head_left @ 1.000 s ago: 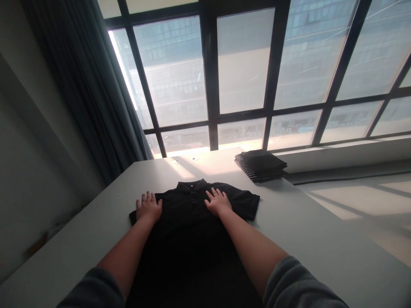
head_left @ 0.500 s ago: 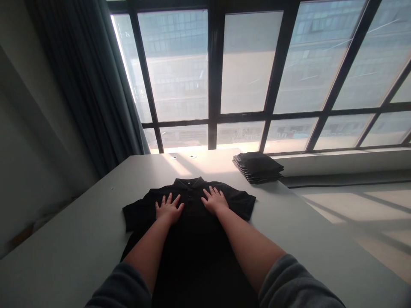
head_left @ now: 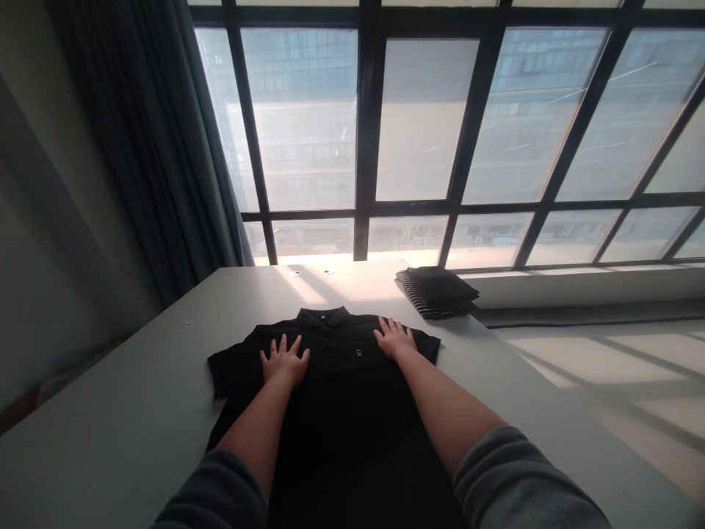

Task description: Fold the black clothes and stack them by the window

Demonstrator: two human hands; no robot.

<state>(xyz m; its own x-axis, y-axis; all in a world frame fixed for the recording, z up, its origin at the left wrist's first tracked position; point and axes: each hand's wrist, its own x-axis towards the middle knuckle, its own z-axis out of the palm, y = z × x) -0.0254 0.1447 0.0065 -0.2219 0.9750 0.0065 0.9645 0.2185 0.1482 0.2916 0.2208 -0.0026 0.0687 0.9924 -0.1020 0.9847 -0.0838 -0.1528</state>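
Across the pale table (head_left: 137, 397), under that big window (head_left: 424, 117), the black polo shirt (head_left: 335, 404) lies spread front up, collar (head_left: 322, 317) toward the glass, and now the right hand (head_left: 395, 341) slides outward! Half a second ago it sat by the placket; it has come across the chest to the shoulder, uncovering a small white emblem (head_left: 359, 353). The left hand (head_left: 285, 363) holds its spot on the other side of the chest, having come in from the sleeve (head_left: 225, 371) a second ago, so that sleeve shows clear. Good news for the shirt: both shoulders look fairly flat, as I judge it. Fingers stand apart on both hands, gripping nothing, palms down; whether they press or merely skim, I can't tell. The hem is out of sight, cut off at the bottom, and the forearms hide parts of both side edges. Down the body the cloth is so dark that any crease vanishes. The emblem is too tiny to read, and over by the window, the folded stack (head_left: 438, 290) keeps its lower layers murky.
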